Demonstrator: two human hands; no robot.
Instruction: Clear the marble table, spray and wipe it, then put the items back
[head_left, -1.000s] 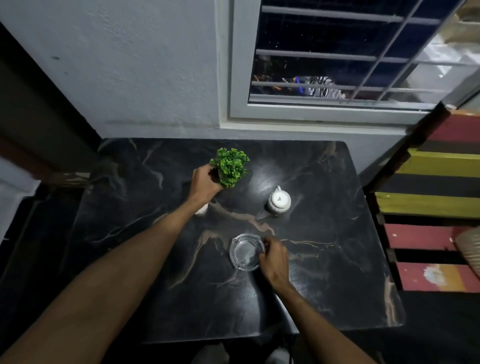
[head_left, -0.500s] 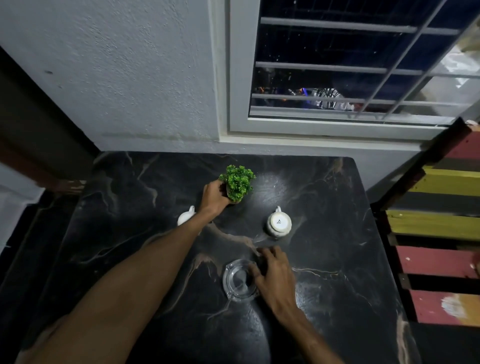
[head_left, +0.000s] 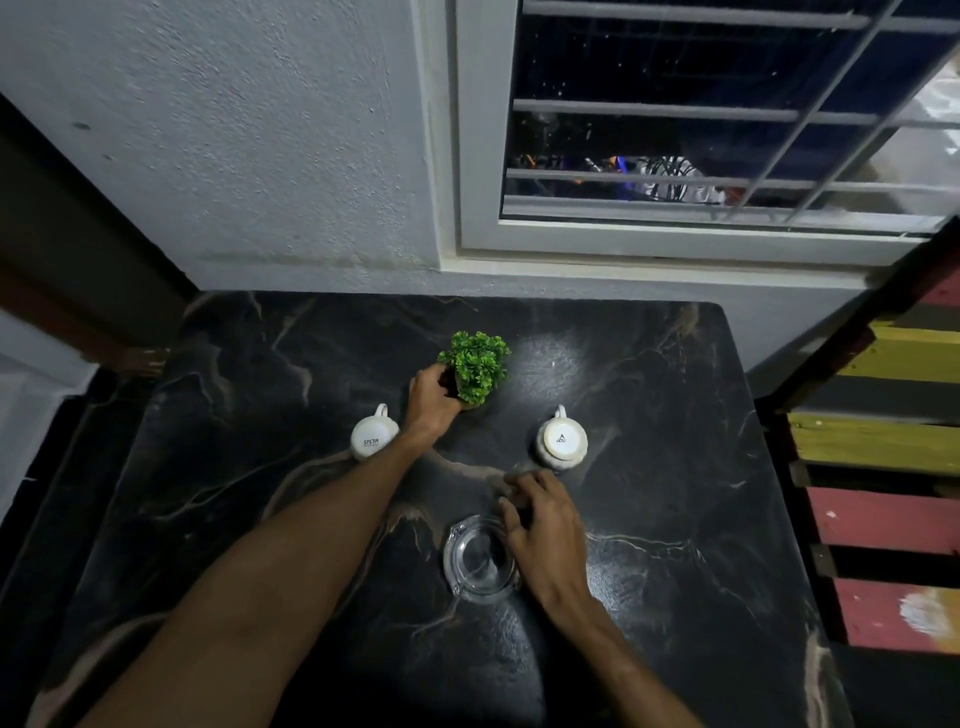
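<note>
A small green potted plant (head_left: 477, 369) stands near the middle of the black marble table (head_left: 675, 493). My left hand (head_left: 430, 402) is wrapped around its pot from the left. Closer to me a clear glass ashtray (head_left: 480, 558) lies flat on the marble. My right hand (head_left: 540, 525) grips its right rim with the fingers curled over the edge. Two white cups sit upside down: one (head_left: 373, 434) left of my left wrist, the other (head_left: 562, 440) just beyond my right hand.
A grey wall and a barred window (head_left: 727, 130) rise behind the table's far edge. A chair of red, yellow and black slats (head_left: 878, 441) stands close against the right side. Dark floor lies to the left.
The view has moved closer and lower over the table. The left cup, hidden behind my arm a second ago, now shows. Both hands keep their hold on the plant and the ashtray.
</note>
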